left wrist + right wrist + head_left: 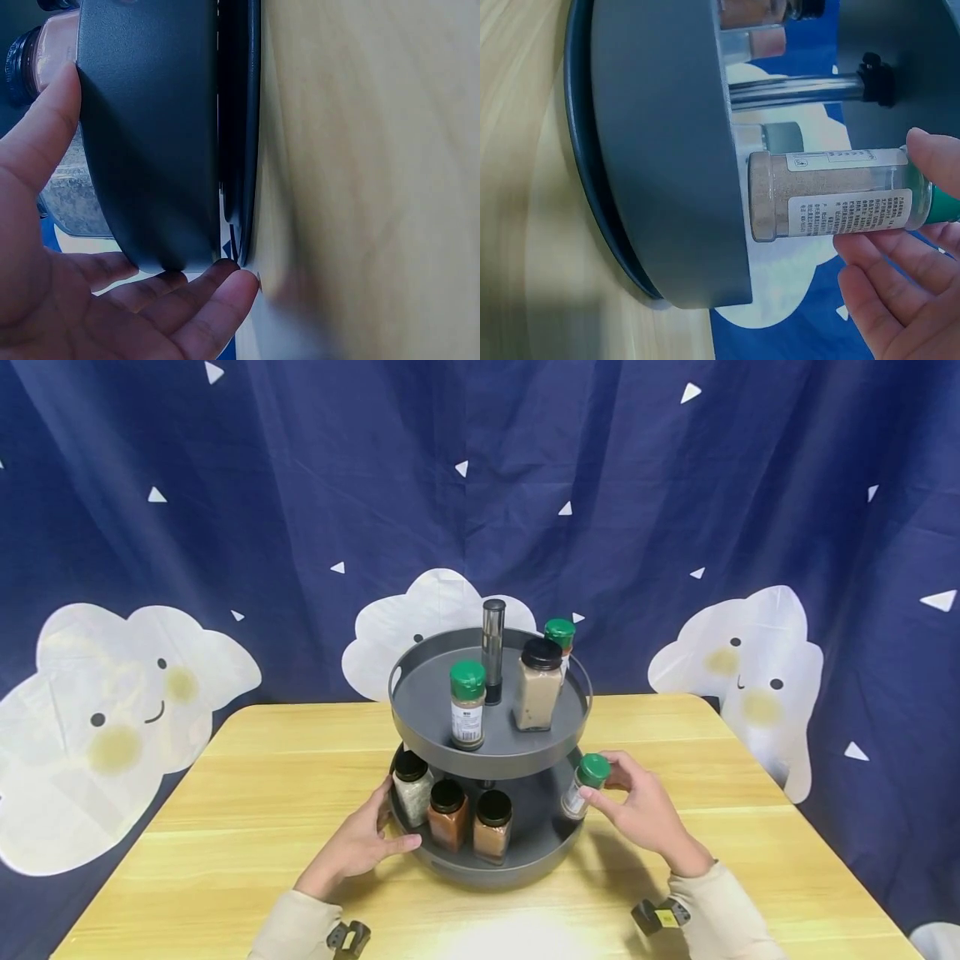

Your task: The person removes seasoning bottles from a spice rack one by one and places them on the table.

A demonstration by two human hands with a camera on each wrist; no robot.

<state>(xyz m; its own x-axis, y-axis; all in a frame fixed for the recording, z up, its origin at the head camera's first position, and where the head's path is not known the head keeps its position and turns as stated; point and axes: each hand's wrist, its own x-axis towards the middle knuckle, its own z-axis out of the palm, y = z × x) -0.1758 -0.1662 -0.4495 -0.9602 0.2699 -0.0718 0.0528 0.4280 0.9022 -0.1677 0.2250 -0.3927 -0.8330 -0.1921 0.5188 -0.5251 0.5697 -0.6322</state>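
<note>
A grey two-tier spice rack (491, 764) stands on the table. My right hand (641, 802) pinches a green-capped spice bottle (576, 797) near its cap, between thumb and fingers. In the right wrist view the bottle's base is level with the rim of the lower tray (667, 165). My left hand (360, 839) rests at the lower tray's left side, thumb along the rim and fingertips against the outer wall (150, 142). Close to it on this tray are black-lidded jars: one with whitish contents (412, 797), one reddish (447, 822) and one light brown (492, 835).
The upper tray (435, 685) carries a green-capped bottle (467, 714), a tall black-lidded jar (537, 693) and another green-capped bottle (560, 633) behind it. A metal post (492, 643) rises through the middle. Behind the wooden table (225, 827) hangs a dark blue curtain (375, 460).
</note>
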